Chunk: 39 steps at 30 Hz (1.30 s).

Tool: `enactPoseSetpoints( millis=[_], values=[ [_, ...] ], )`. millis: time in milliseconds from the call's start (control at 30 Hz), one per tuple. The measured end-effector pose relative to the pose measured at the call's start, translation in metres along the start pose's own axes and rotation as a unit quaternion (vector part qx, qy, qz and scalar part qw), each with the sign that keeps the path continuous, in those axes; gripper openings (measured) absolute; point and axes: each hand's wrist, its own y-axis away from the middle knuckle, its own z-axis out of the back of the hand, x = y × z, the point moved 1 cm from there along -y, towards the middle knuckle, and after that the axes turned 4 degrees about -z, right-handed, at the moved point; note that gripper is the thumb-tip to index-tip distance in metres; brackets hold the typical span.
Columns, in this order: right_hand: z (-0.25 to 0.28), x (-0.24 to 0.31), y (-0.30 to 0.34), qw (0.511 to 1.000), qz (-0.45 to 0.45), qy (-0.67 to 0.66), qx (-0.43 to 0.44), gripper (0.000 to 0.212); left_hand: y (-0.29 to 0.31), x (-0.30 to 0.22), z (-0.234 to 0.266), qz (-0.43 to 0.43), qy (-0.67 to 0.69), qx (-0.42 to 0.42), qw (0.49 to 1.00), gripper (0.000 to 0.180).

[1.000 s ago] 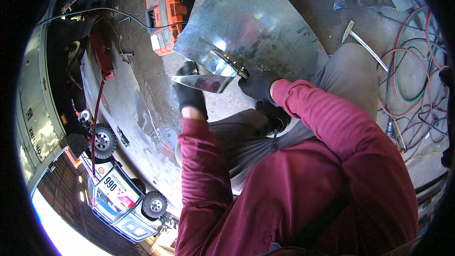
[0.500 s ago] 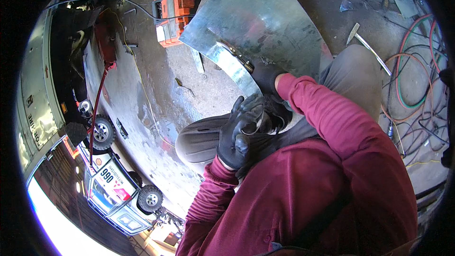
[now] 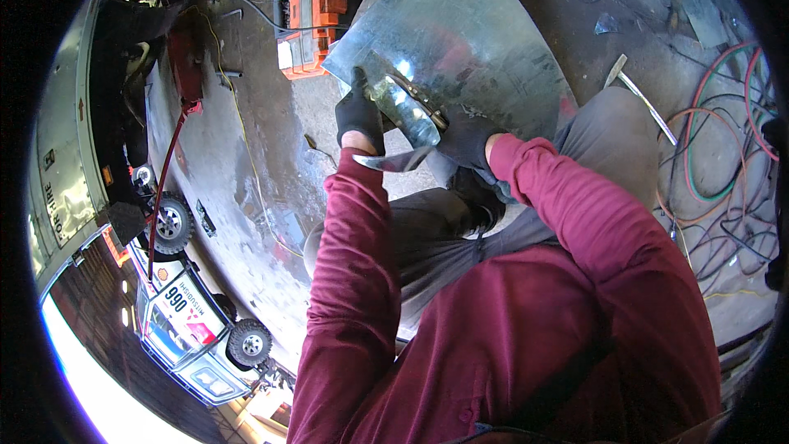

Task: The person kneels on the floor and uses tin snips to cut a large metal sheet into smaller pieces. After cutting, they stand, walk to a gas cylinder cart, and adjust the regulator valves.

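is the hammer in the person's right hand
No, the hammer lies on the floor off to the right, while the gloved right hand holds a plier-like tool.

"Where do you see any print?"

"On the off-road vehicle. Its white panel carries a large dark number, with a line of smaller dark capitals running beside it."

"Any emblems on that panel?"

"A red one by the capitals, and a small orange-red one past the number."

"What about the pale truck body at the far left?"

"Dark capitals stand on its side, and a small arrow sign sits farther up."
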Motion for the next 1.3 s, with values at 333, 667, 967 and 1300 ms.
enactPoseSetpoints(
  millis=[333, 667, 967, 1300],
  values=[
    [0.026, 0.007, -0.015, 0.992, 0.027, -0.023, 0.125, 0.047, -0.002, 0.009, -0.022, -0.021, 0.300, 0.052, 0.952, 0.047],
    [0.019, 0.009, -0.022, 0.996, -0.032, -0.048, 0.069, 0.044, -0.006, 0.014, -0.020, 0.008, 0.409, 0.167, 0.897, 0.046],
    [-0.006, 0.005, -0.004, 0.996, -0.033, 0.010, -0.077, 0.050, -0.023, 0.042, 0.002, 0.049, 0.296, 0.188, 0.935, 0.055],
    [0.035, 0.012, -0.025, 0.981, -0.064, -0.090, 0.157, 0.038, -0.063, 0.097, 0.012, -0.072, 0.222, 0.217, 0.948, 0.034]
  ],
)
